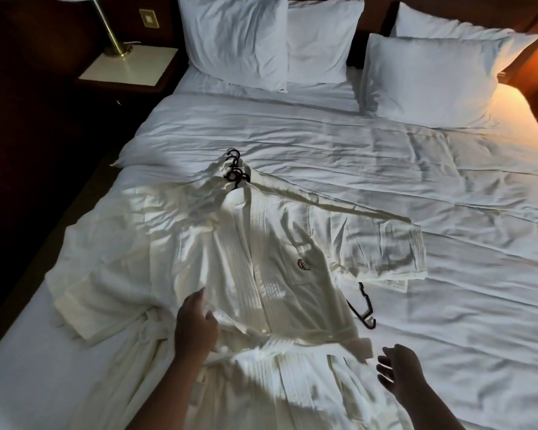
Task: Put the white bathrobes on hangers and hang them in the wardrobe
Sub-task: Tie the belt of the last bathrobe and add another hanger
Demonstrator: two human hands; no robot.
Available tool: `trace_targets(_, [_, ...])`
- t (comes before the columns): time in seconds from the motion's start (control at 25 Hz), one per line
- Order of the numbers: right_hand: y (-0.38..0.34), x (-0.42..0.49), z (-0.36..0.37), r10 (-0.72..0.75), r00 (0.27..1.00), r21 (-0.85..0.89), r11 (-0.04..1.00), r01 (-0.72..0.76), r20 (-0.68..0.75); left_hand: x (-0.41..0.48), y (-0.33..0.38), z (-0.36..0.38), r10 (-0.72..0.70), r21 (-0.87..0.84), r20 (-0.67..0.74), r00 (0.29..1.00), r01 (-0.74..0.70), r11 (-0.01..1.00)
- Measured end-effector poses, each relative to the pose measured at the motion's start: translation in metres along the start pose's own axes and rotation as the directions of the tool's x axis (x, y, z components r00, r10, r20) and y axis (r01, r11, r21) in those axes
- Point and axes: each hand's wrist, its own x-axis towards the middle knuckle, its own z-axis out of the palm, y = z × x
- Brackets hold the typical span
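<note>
Left hand (196, 327) of ours is pinching a fold of the top bathrobe (261, 259) at the waist. Our right hand (398, 370) hangs open, fingers spread, just off the belt end and touching nothing. The robe lies lengthwise on the bed (416, 187), collar away from us and hem toward us, so the hanger hooks (234, 170) sit further up that long axis from the left hand. We'd guess left is nearer for grabbing them. A spare hanger (362, 308) lies nearer the right.
</note>
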Motion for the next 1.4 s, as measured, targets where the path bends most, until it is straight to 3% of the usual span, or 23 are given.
trace_targets(0.12, [-0.006, 0.015, -0.004, -0.138, 0.99, -0.223, 0.966, 0.128, -0.029, -0.008, 0.027, 0.033, 0.214, 0.092, 0.285, 0.934, -0.249, 0.964])
trace_targets(0.36, [-0.04, 0.088, 0.026, -0.303, 0.953, -0.447, 0.849, 0.282, 0.024, 0.015, 0.053, 0.107, 0.086, 0.449, 0.478, 0.874, -0.328, 0.832])
trace_targets(0.44, [-0.044, 0.125, 0.038, -0.398, 0.91, -0.613, 0.692, 0.381, 0.117, 0.023, 0.038, 0.13, 0.077, 0.489, 0.494, 0.866, -0.35, 0.799])
trace_targets(0.52, [-0.047, 0.153, 0.056, -0.453, 0.853, -0.812, 0.376, 0.447, 0.26, 0.027, 0.024, 0.147, 0.118, 0.517, 0.459, 0.881, -0.372, 0.771])
trace_targets(0.6, [-0.044, 0.172, 0.074, -0.457, 0.823, -0.833, 0.262, 0.487, 0.337, 0.03, 0.013, 0.161, 0.156, 0.531, 0.455, 0.877, -0.408, 0.743])
trace_targets(0.68, [-0.033, 0.18, 0.082, -0.472, 0.834, -0.877, 0.222, 0.426, 0.286, 0.031, 0.005, 0.169, 0.198, 0.526, 0.436, 0.878, -0.427, 0.735])
trace_targets(0.84, [-0.002, 0.168, 0.054, -0.417, 0.889, -0.907, 0.271, 0.321, 0.19, 0.033, 0.002, 0.173, 0.222, 0.528, 0.42, 0.88, -0.436, 0.729])
trace_targets(0.92, [0.016, 0.157, 0.029, -0.351, 0.93, -0.893, 0.376, 0.247, 0.109, 0.034, 0.003, 0.171, 0.193, 0.534, 0.426, 0.884, -0.418, 0.735])
trace_targets(1.16, [0.057, 0.105, -0.07, -0.142, 0.952, -0.836, 0.526, -0.16, -0.271, 0.037, 0.003, 0.172, 0.185, 0.544, 0.416, 0.89, -0.407, 0.734])
trace_targets(1.28, [0.062, 0.105, -0.1, -0.106, 0.941, -0.749, 0.636, -0.185, -0.322, 0.038, 0.005, 0.173, 0.188, 0.548, 0.432, 0.882, -0.422, 0.722])
trace_targets(1.4, [0.056, 0.124, -0.089, -0.137, 0.954, -0.696, 0.712, -0.093, -0.268, 0.036, 0.007, 0.173, 0.183, 0.555, 0.457, 0.87, -0.44, 0.705])
